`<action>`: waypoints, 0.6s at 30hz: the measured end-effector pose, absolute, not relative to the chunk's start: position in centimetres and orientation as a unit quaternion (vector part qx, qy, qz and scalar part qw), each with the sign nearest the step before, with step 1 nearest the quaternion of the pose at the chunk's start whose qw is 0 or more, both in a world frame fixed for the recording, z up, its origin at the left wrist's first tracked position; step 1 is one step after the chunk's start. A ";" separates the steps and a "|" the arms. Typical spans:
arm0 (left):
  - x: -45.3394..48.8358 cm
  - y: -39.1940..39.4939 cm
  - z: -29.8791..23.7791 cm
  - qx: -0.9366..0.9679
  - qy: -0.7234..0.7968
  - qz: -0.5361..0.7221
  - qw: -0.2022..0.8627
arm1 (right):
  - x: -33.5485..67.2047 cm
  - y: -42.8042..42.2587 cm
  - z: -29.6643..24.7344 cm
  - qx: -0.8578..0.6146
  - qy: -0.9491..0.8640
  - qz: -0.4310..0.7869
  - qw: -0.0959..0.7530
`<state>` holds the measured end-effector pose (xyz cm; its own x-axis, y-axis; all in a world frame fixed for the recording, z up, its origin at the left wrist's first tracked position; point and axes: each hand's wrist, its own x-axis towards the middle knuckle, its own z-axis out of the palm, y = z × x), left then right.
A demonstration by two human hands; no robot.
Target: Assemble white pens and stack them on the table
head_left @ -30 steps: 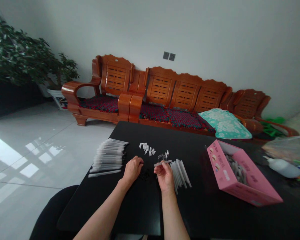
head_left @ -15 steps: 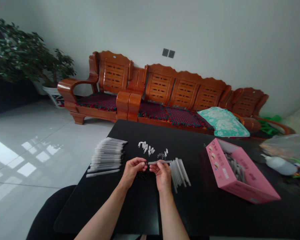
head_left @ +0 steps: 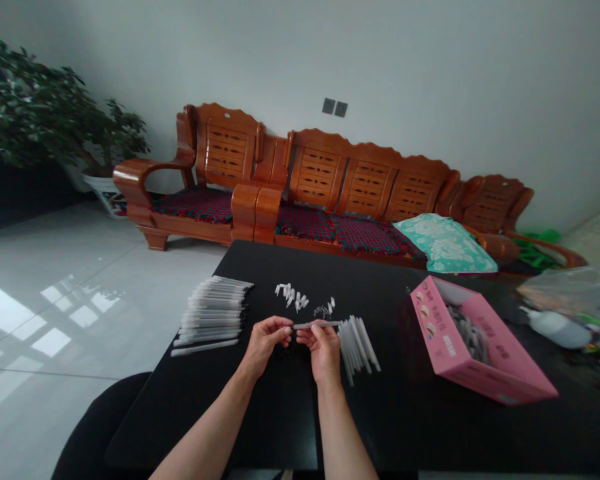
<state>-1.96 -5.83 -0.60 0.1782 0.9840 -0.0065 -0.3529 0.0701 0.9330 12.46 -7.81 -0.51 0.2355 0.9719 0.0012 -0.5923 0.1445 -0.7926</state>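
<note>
Both my hands meet over the black table [head_left: 410, 427], just above a small heap of dark bits [head_left: 286, 351]. My right hand [head_left: 324, 345] pinches a clear pen barrel [head_left: 316, 325] lying sideways. My left hand [head_left: 266, 340] is closed in a pinch at the barrel's left end, on something too small to make out. A fan of empty clear barrels [head_left: 357, 340] lies right of my right hand. A stack of finished pens [head_left: 214, 313] lies to the left. Small white caps [head_left: 291, 296] and a few more small parts [head_left: 327, 308] sit beyond my hands.
An open pink box [head_left: 480, 357] with pen parts stands to the right. A white bottle [head_left: 555, 328] and a plastic bag [head_left: 575, 293] lie at the far right. A wooden sofa [head_left: 330, 193] and a potted plant [head_left: 40, 113] stand behind the table.
My left hand rose from the dark heap on the table and met the left end of the barrel held in my right hand. The view shifted slightly.
</note>
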 end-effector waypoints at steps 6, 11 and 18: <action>-1.9 -5.9 -0.6 0.431 0.358 0.531 0.636 | 12.5 -7.8 -0.7 -0.352 -0.280 0.548 0.706; -1.9 -5.8 -0.6 0.434 0.364 0.534 0.628 | 12.4 -7.8 -0.5 -0.360 -0.279 0.541 0.707; -1.9 -5.7 -0.7 0.448 0.354 0.535 0.623 | 12.3 -8.0 -0.2 -0.365 -0.289 0.538 0.703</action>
